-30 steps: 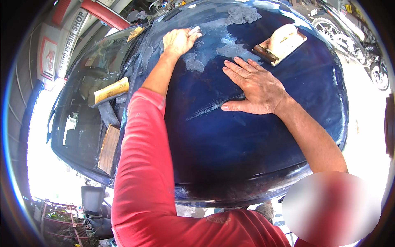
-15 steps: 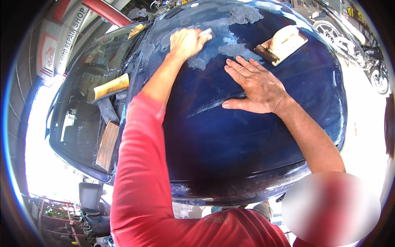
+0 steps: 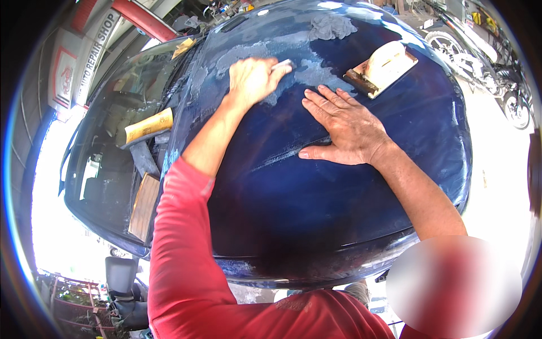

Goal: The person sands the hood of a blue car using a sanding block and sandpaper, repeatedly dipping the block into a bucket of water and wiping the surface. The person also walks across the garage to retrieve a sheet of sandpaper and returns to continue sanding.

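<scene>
A dark blue car hood [image 3: 271, 198] with worn grey patches spreads out before me. My left hand [image 3: 251, 82] is closed, pinching a small whitish piece [image 3: 282, 65] between thumb and fingers over the grey-patched area; its kind is too small to tell. My right hand [image 3: 350, 129] lies palm down on the blue paint, fingers spread, beside a pale scratch-like streak. Just beyond it rests a flat hand tool with a rounded cream handle [image 3: 387, 61]. A crumpled grey cloth [image 3: 332, 26] sits farther off on the hood.
By the windshield [image 3: 121, 152] at left lie a yellow curved block [image 3: 148, 125], a dark strip [image 3: 144, 160] and a wooden block [image 3: 144, 206]. A folded yellowish piece [image 3: 183, 47] rests farther along. Motorcycles [image 3: 466, 59] stand beyond the hood at right.
My left hand has come nearer to me across the grey patches, still pinching the whitish piece. My right hand stays flat on the hood. The whole view has shifted slightly.
</scene>
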Tool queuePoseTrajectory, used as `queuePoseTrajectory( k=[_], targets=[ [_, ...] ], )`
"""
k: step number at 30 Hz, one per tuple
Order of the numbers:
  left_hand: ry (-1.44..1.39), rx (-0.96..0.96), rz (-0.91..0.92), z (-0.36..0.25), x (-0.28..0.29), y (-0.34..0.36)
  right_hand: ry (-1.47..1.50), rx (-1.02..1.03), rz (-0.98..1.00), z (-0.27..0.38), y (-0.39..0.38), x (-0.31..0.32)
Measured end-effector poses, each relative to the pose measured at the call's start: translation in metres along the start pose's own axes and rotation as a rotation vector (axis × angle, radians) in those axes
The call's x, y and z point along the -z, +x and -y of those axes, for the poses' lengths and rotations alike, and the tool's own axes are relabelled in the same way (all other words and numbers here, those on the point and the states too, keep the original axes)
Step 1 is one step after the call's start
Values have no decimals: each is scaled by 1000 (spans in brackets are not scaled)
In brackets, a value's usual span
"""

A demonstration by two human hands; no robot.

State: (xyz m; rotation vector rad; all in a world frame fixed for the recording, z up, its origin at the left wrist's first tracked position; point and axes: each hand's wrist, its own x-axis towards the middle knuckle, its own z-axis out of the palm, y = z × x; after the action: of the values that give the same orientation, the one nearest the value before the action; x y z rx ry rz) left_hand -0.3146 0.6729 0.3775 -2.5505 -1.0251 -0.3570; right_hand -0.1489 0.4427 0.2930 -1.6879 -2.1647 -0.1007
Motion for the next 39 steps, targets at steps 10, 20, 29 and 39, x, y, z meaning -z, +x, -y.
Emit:
queuePoseTrajectory(
  k=[10,20,29,39],
  targets=[
    [-183,248,-192,54,-1,62,-5,-10,91,-1,2,6],
    [-119,-90,-295,86,166,-179,-26,-15,150,8,7,16],
    [-207,96,-408,80,242,-438,-39,-31,161,15,9,18],
    [-104,248,-577,96,259,-523,-64,-136,82,49,-12,4]
  ],
)
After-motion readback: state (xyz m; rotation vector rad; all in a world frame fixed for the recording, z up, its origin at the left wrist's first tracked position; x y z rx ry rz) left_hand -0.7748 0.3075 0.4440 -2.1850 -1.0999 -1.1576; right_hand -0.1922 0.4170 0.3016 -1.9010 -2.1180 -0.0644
